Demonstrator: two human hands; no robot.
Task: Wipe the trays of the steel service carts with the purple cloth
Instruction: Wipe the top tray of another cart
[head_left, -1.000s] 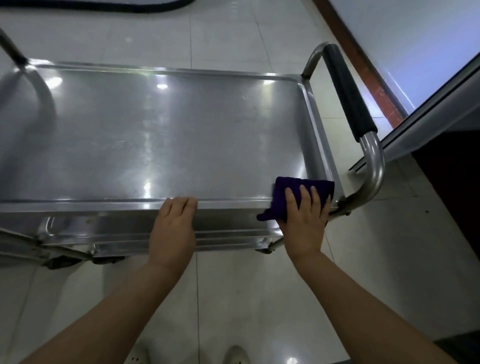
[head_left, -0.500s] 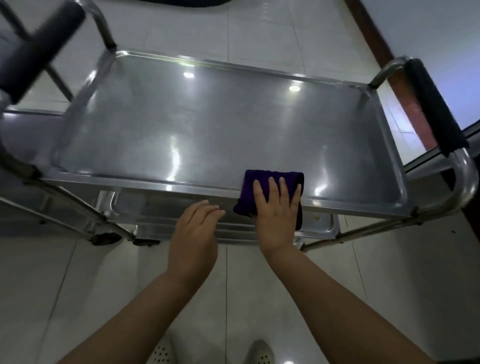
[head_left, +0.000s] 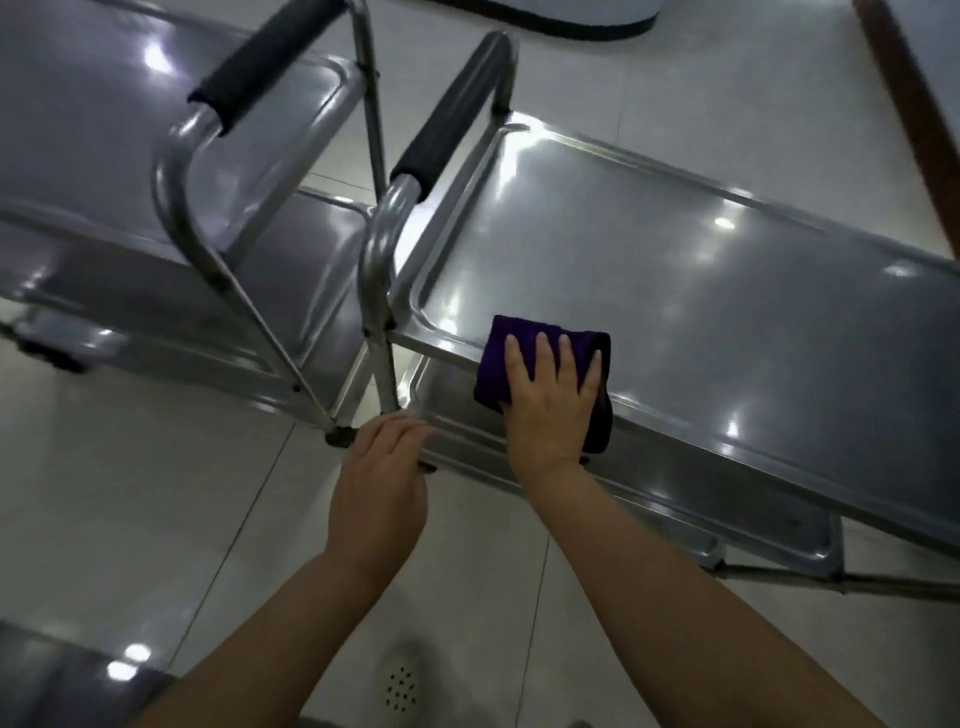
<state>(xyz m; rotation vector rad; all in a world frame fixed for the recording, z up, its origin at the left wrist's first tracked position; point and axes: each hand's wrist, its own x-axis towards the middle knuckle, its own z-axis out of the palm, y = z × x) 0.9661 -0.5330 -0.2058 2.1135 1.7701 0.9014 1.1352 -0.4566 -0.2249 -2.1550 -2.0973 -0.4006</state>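
Observation:
The folded purple cloth (head_left: 506, 353) lies over the near rim of the steel cart's top tray (head_left: 701, 291), close to its left corner. My right hand (head_left: 550, 395) presses flat on the cloth, fingers straight and spread. My left hand (head_left: 379, 488) hovers below the tray's near-left corner, fingers relaxed and holding nothing, next to the cart's leg. A lower tray (head_left: 649, 483) of the same cart shows beneath the top one.
A second steel cart (head_left: 104, 171) stands to the left, its black-gripped handle (head_left: 260, 57) beside the first cart's handle (head_left: 452, 114). The floor is pale tile (head_left: 156, 493). A dark baseboard (head_left: 914, 98) runs along the far right. My shoes show at the bottom.
My right hand has slid the cloth leftward along the tray's near rim from the right corner to near the left corner. My left hand has come off the rim. The view swung left, revealing a second cart.

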